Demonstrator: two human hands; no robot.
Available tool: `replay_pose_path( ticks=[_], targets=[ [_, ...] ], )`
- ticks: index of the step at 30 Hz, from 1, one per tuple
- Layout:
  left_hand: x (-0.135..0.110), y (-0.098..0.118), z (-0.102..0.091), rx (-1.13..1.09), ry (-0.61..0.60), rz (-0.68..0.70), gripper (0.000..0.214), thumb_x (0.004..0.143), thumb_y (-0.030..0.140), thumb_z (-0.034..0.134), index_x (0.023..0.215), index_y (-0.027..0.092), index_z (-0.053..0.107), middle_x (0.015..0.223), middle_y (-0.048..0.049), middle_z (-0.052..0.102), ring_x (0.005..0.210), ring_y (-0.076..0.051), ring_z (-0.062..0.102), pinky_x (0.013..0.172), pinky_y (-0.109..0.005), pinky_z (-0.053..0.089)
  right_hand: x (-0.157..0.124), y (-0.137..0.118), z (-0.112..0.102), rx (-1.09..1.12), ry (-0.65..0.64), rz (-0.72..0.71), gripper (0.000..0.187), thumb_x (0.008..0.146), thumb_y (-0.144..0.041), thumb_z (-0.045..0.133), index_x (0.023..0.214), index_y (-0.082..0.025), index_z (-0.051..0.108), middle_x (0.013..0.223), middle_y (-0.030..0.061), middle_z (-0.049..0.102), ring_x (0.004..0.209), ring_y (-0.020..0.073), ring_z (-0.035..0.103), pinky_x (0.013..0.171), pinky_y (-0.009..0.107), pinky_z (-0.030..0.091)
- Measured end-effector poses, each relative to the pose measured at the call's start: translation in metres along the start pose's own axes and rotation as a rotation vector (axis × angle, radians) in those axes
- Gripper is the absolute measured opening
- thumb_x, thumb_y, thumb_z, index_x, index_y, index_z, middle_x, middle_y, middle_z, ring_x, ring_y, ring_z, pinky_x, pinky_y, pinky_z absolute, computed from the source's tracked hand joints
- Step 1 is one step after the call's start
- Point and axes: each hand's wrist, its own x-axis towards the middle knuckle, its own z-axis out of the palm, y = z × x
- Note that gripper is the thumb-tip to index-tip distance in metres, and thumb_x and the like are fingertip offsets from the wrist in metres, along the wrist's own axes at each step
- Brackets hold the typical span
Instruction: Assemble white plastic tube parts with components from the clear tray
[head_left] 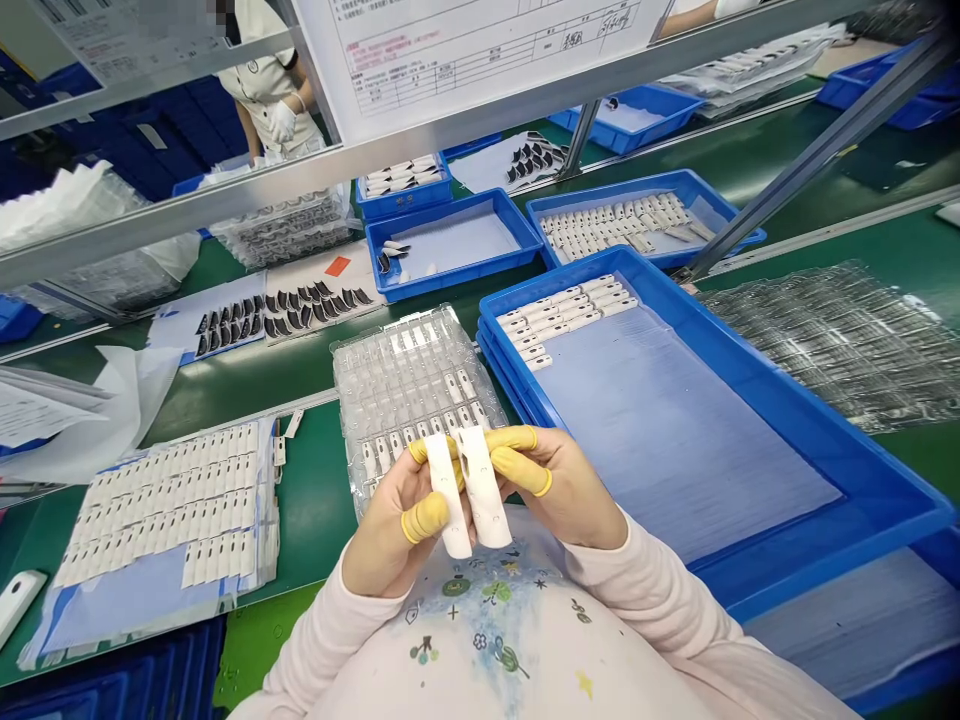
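Observation:
My left hand [397, 525] and my right hand [559, 485] meet close to my chest, both wearing yellow finger cots. The left hand pinches one white plastic strip [450, 500]. The right hand pinches a second white strip [484, 490] beside it; the two strips stand side by side, nearly touching. Just behind them lies a clear blister tray [416, 385] holding several small white parts. To the right stands a large blue tray [750, 400] with a row of white parts [566, 315] at its far end.
A sheet of white strips [165, 515] lies at the left on the green belt [315, 500]. Clear empty blister trays [847, 340] sit far right. More blue trays [450, 245] and black parts [281, 310] lie beyond. A metal frame rail [450, 125] crosses overhead. Another person's gloved hand [283, 120] works opposite.

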Motion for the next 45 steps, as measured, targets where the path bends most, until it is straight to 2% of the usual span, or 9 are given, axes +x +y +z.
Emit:
replay_pose_path(
  ticks=[5,9,12,16,22,31,37,41,45],
  targets=[
    [-0.001,-0.003,-0.005,0.034,0.048,-0.008,0.044,0.076,0.044,0.082,0.110,0.020,0.065,0.078,-0.0029,0.071,0.071,-0.020,0.071,0.078,-0.038,0.057,-0.001,0.001,0.000,0.041,0.030,0.015,0.032,0.075,-0.045,0.084,0.076,-0.016,0.071,0.063,-0.0008,0.069,0.052,0.0110,0.064,0.051,0.021,0.055],
    [-0.002,-0.001,-0.003,0.006,0.051,0.040,0.030,0.078,0.037,0.082,0.099,0.019,0.070,0.073,-0.0005,0.071,0.061,-0.011,0.066,0.063,-0.022,0.053,-0.001,0.003,-0.001,0.117,0.013,0.090,0.040,0.071,-0.049,0.085,0.076,-0.016,0.062,0.066,-0.0023,0.065,0.054,0.0096,0.060,0.051,0.020,0.050],
    [-0.002,0.002,0.001,0.003,0.073,0.080,0.028,0.076,0.035,0.084,0.093,0.018,0.071,0.069,0.0017,0.070,0.054,-0.006,0.060,0.054,-0.014,0.046,0.001,0.008,-0.002,0.172,-0.018,0.110,0.042,0.072,-0.050,0.083,0.077,-0.016,0.058,0.063,-0.0042,0.060,0.053,0.0076,0.055,0.052,0.018,0.045],
    [-0.002,0.002,0.002,0.031,0.119,0.099,0.029,0.075,0.037,0.084,0.089,0.018,0.067,0.070,0.0014,0.069,0.055,-0.009,0.061,0.052,-0.017,0.049,0.004,0.015,-0.003,0.286,-0.037,0.134,0.040,0.070,-0.044,0.085,0.076,-0.017,0.056,0.059,-0.0061,0.057,0.050,0.0064,0.051,0.051,0.016,0.042],
    [-0.001,0.001,0.006,0.088,0.116,0.105,0.033,0.075,0.041,0.083,0.084,0.020,0.060,0.067,0.0033,0.066,0.050,-0.009,0.060,0.048,-0.018,0.050,0.006,0.021,-0.001,0.370,-0.024,0.172,0.041,0.063,-0.043,0.089,0.079,-0.018,0.060,0.065,-0.0029,0.065,0.057,0.0110,0.060,0.055,0.021,0.048],
    [0.000,0.008,0.011,0.033,0.054,0.066,0.032,0.077,0.031,0.082,0.099,0.022,0.061,0.083,0.0021,0.069,0.060,-0.011,0.068,0.052,-0.018,0.055,0.009,0.016,-0.001,0.413,-0.036,0.124,0.029,0.071,-0.034,0.082,0.072,-0.018,0.058,0.062,-0.0037,0.065,0.050,0.0100,0.059,0.052,0.021,0.049],
    [0.004,0.010,0.010,0.030,0.121,0.030,0.047,0.077,0.034,0.082,0.117,0.030,0.057,0.093,0.0039,0.069,0.069,-0.012,0.069,0.064,-0.024,0.058,0.014,0.008,0.002,0.363,-0.045,0.154,0.027,0.071,-0.035,0.078,0.087,-0.017,0.066,0.076,0.0015,0.073,0.069,0.0163,0.070,0.068,0.028,0.058],
    [0.012,0.008,0.009,-0.037,0.152,0.026,0.046,0.074,0.037,0.085,0.113,0.028,0.060,0.095,0.0036,0.070,0.077,-0.011,0.069,0.075,-0.022,0.058,0.017,0.005,0.003,0.335,0.018,0.184,0.025,0.072,-0.037,0.077,0.085,-0.019,0.066,0.081,0.0030,0.076,0.082,0.0223,0.073,0.078,0.035,0.061],
    [0.018,0.008,0.011,-0.169,0.197,-0.039,0.037,0.072,0.032,0.085,0.101,0.022,0.066,0.090,0.0011,0.071,0.073,-0.010,0.068,0.070,-0.018,0.058,0.023,0.009,0.001,0.303,-0.003,0.174,0.028,0.080,-0.046,0.070,0.079,-0.019,0.066,0.079,0.0048,0.076,0.086,0.0246,0.075,0.078,0.037,0.063]
  ],
)
